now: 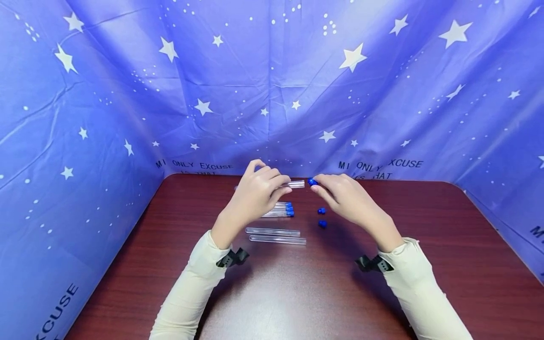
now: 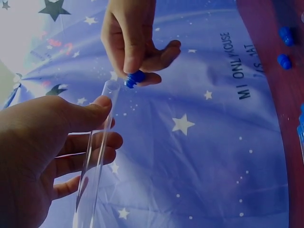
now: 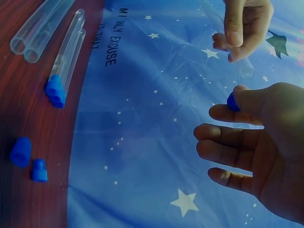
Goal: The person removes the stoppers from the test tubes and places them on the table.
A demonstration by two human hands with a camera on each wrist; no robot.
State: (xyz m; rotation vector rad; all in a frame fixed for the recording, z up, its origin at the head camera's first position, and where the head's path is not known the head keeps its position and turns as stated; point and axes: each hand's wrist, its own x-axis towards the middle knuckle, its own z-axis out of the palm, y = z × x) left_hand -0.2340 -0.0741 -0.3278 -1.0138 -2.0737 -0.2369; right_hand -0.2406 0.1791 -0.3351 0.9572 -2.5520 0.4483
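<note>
A clear test tube (image 2: 97, 152) is pinched near its open end by my left hand (image 1: 258, 191), thumb on one side and fingers on the other. My right hand (image 1: 350, 196) pinches a blue stopper (image 2: 135, 78) between thumb and index finger. In the left wrist view the stopper is just beyond the tube's mouth, with a small gap between them. The right wrist view shows the right hand's other fingers (image 3: 228, 145) free of the stopper, which the thumb partly hides.
Two uncapped test tubes (image 1: 277, 240) lie side by side on the dark red table (image 1: 272, 293). Behind them several capped tubes (image 1: 278, 209) are grouped, partly behind the left hand. Two loose blue stoppers (image 1: 322, 224) lie to the right. A starry blue cloth (image 1: 272, 94) hangs around the table.
</note>
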